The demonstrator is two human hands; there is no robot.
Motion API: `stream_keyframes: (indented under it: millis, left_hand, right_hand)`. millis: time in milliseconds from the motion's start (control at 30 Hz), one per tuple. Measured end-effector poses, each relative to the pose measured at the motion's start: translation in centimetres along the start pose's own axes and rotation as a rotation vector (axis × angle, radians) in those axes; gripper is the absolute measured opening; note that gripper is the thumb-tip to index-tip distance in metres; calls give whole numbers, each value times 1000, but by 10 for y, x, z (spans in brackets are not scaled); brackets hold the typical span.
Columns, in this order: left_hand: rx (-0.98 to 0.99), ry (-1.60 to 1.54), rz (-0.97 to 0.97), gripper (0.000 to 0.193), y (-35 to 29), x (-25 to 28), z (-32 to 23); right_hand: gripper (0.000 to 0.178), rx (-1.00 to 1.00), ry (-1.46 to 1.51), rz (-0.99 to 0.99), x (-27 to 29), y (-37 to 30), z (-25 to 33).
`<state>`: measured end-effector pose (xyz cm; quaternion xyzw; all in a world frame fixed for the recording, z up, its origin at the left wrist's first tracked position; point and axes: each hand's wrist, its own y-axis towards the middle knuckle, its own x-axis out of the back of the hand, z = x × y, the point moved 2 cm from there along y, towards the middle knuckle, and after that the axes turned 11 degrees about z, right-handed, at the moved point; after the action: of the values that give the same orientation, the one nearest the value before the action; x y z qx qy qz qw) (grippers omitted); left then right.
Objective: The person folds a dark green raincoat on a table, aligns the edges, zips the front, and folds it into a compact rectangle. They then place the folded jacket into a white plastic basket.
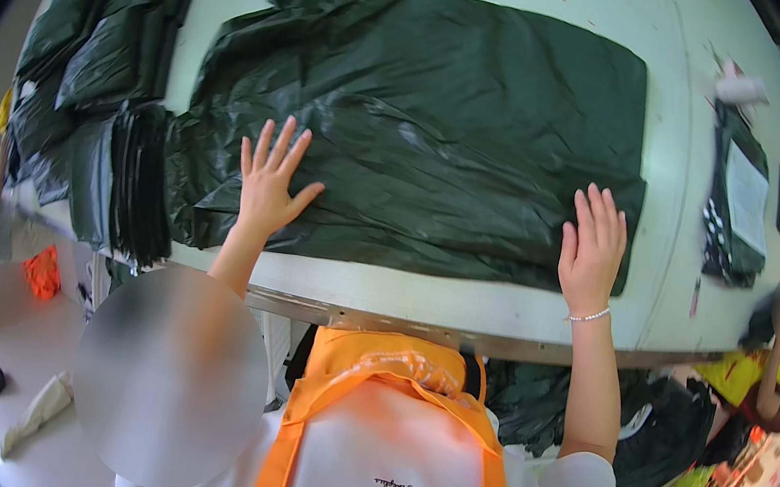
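A dark green hooded garment of thin, shiny fabric (468,96) lies spread across the white table, wrinkled through its middle. Its hood or a sleeve part points away at the upper left; which one, I cannot tell. My left hand (270,179) rests flat on the garment's left part, fingers spread and thumb out. Near the garment's lower right corner, my right hand (594,246) lies palm down with its fingers stretched out. A thin beaded bracelet (588,315) circles my right wrist. Neither hand grips anything.
Stacks of folded dark green garments (114,59) line the table's left side. To the right lie a dark bundle with a white paper sheet (746,197) and a white roll (741,90). The table's near edge (456,339) runs before my orange apron (385,356). Other people are at both sides.
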<state>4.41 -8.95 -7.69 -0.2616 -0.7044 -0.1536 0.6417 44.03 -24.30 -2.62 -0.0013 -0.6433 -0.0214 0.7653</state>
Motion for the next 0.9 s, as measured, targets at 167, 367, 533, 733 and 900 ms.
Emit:
stream_keyframes:
  millis: [167,367,533,733,900]
  left_hand:
    - [79,-42,164,77,-13,-44,28]
    - [153,-75,-412,78,89,21,90]
    - [606,149,119,126,214,38,167]
    - [624,5,441,69,246,16,179]
    - [610,-36,-119,44,150,81,112]
  right_hand:
    - [64,-224,117,256,-85,4,-67]
    - [49,48,90,15,-34,132,-103]
    - [74,30,-312,284,-69,294,-101]
    - [57,-116,-342,630,-52,337,-99]
    - [40,110,-233,43,4,228,-111]
